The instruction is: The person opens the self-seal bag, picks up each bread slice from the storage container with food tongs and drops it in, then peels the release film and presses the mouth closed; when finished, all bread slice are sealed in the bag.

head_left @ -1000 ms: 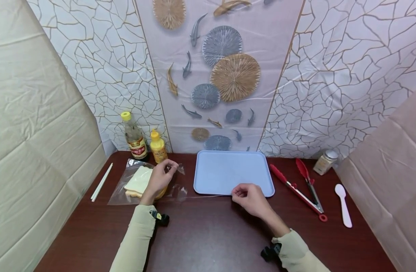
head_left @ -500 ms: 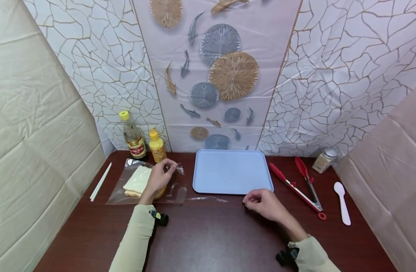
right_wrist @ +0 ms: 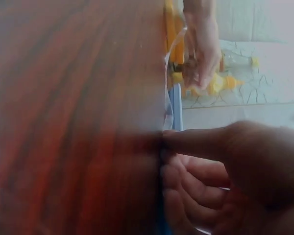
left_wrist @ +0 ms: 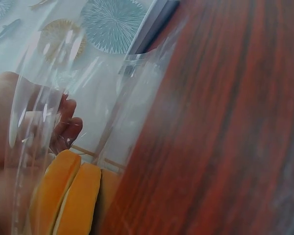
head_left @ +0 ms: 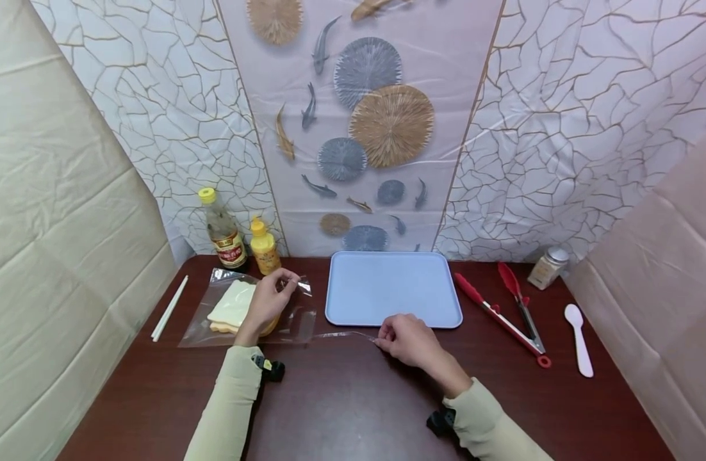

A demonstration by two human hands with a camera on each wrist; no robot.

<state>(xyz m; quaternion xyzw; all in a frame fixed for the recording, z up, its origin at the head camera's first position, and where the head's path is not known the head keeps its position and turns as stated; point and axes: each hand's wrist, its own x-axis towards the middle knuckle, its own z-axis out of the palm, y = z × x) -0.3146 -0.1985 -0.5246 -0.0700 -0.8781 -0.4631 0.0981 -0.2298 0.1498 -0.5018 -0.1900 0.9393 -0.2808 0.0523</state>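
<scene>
Slices of bread (head_left: 232,306) lie inside a clear plastic bag (head_left: 193,333) at the left of the table. My left hand (head_left: 266,306) reaches over the bag and pinches its film near the upper right corner. In the left wrist view the bread's brown crusts (left_wrist: 78,196) show below that hand, through the film. A thin clear plastic strip (head_left: 344,334) runs from the bag's right side along the table. My right hand (head_left: 409,340), in front of the tray, pinches the strip's free end between thumb and forefinger, the other fingers curled.
A light blue tray (head_left: 393,288) lies at the back middle. A sauce bottle (head_left: 229,243) and a yellow squeeze bottle (head_left: 265,250) stand behind the bag. Chopsticks (head_left: 170,308) lie far left. At right are red-tipped tongs (head_left: 511,326), a shaker jar (head_left: 548,269) and a white spoon (head_left: 580,339).
My right hand came off the strip and moved right, then came back left to the strip's end. My left hand stays at the bag's corner.
</scene>
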